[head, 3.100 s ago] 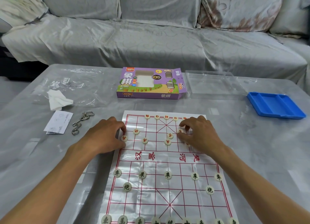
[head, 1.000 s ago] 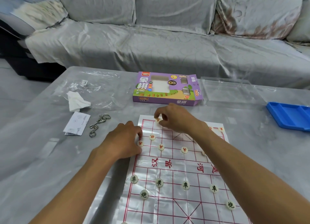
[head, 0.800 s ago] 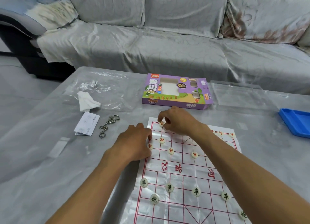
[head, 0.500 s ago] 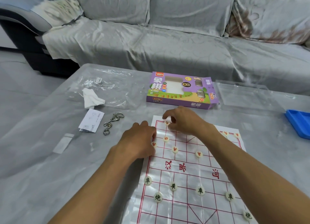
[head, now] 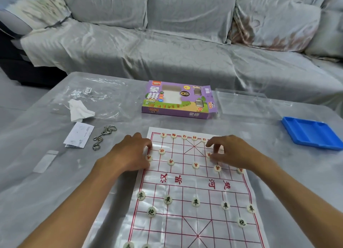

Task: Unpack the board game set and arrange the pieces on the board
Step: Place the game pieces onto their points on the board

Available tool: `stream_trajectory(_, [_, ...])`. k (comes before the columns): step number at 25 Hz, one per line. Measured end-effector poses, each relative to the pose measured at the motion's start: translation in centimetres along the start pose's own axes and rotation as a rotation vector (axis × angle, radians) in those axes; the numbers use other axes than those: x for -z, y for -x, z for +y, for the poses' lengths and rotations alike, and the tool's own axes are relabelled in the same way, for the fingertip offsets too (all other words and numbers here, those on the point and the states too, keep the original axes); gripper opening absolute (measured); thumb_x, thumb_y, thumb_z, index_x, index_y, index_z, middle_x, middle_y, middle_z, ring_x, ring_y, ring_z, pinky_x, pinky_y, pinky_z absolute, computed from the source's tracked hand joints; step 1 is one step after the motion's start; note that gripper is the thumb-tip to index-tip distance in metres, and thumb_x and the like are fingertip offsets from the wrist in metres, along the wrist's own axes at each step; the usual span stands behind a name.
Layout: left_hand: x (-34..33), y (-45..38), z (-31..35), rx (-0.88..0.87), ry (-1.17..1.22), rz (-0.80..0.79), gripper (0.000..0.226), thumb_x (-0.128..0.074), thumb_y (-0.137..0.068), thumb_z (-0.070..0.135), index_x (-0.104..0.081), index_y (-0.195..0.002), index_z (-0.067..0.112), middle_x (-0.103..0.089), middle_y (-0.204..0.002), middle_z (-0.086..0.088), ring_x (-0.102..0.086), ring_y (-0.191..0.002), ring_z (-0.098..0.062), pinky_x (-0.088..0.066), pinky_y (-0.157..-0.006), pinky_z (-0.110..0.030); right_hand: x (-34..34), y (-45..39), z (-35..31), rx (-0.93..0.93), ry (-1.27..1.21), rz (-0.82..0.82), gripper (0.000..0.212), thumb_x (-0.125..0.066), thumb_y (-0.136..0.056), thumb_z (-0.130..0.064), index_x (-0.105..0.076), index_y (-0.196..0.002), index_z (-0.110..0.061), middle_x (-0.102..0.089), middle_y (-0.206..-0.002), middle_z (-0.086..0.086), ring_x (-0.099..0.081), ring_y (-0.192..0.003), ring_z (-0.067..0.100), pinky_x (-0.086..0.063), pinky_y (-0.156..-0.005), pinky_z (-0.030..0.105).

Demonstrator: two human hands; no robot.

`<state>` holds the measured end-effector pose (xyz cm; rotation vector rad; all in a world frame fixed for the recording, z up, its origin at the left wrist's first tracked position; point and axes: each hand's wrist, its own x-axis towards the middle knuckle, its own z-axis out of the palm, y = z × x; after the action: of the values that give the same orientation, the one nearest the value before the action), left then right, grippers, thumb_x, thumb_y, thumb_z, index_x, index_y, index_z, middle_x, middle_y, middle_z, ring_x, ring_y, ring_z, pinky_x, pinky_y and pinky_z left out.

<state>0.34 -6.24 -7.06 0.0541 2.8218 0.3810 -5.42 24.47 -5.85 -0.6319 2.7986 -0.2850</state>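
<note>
The left hand (head: pixel 130 154) rests curled on the left edge of the board (head: pixel 194 192), fingertips beside a red-marked piece (head: pixel 148 157); whether it grips it I cannot tell. The right hand (head: pixel 233 153) pinches another red piece (head: pixel 208 154) at the far right. The purple box (head: pixel 178 101) lies farther off on the tabletop (head: pixel 46 182).

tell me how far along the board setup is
Mostly done: the purple box lies unpacked, the board is spread out, and the near green-lettered pieces stand in rows. In hand: the right hand is at a red piece while the left hand rests on the board's edge. Left: the far right positions, hidden by the hand.
</note>
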Motion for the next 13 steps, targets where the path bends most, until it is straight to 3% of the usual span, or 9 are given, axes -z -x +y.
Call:
stream_trajectory(4, [0.1,0.2,0.0,-0.005,-0.006,-0.010,0.054,-0.074,-0.074,0.044,-0.052,-0.124,0.036,-0.043,-0.117,0.005,-0.042,-0.104,-0.016,-0.047,-0.085,-0.033,-0.9,-0.4,0.0,-0.016,-0.002,0.011,0.022,-0.069,-0.081,-0.034,-0.066,-0.103,-0.034,-0.063,-0.094,-0.020,-0.056,-0.085,0.003,-0.052,-0.080,0.029])
stream_trajectory(9, [0.3,0.0,0.0,0.001,0.024,-0.021,0.060,-0.077,-0.072,0.045,-0.050,-0.125,0.037,-0.042,-0.122,0.006,-0.040,-0.108,-0.015,-0.047,-0.089,-0.034,-0.5,-1.2,-0.8,-0.007,-0.002,0.053,0.019,-0.070,-0.084,-0.033,-0.069,-0.102,-0.027,-0.064,-0.089,-0.017,-0.055,-0.079,0.003,-0.047,-0.072,0.019])
stream_trajectory(13, [0.2,0.0,-0.4,0.022,0.055,-0.016,0.066,-0.077,-0.071,0.045,-0.046,-0.129,0.037,-0.037,-0.130,0.006,-0.032,-0.123,-0.017,-0.042,-0.096,-0.034,0.5,-4.2,-6.0,0.115,-0.092,0.161,0.019,-0.069,-0.086,-0.028,-0.068,-0.105,-0.024,-0.062,-0.085,-0.013,-0.055,-0.074,0.003,-0.042,-0.067,0.016])
